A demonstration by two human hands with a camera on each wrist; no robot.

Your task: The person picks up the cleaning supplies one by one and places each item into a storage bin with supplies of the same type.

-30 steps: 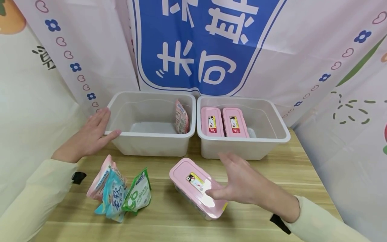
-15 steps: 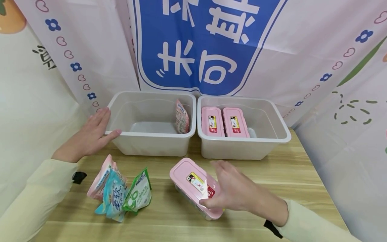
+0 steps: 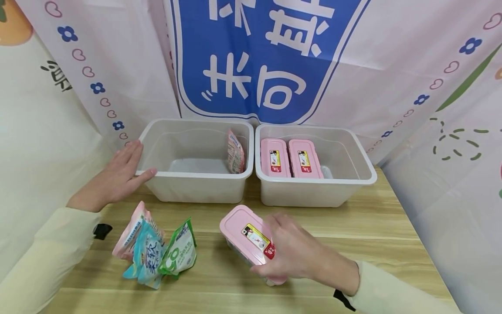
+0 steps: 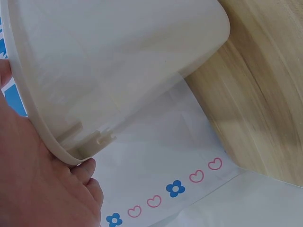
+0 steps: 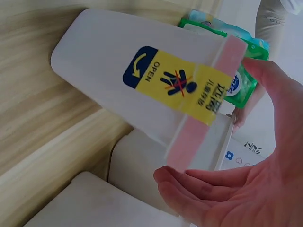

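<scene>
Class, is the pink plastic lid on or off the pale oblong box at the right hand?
On. The pink plastic lid caps the pale oblong box; a yellow label spans both.

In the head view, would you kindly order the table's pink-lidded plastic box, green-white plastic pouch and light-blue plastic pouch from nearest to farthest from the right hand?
1. Pink-lidded box: at the right hand.
2. Green-white pouch: left of the box.
3. Light-blue pouch: farther left.

Soft, even light fills the head view; a mild shadow falls on the table (image 3: 376, 235) beside the pink-lidded box (image 3: 252, 240), the right hand (image 3: 292, 250) blurs, and both wrist views look dimmer.
</scene>
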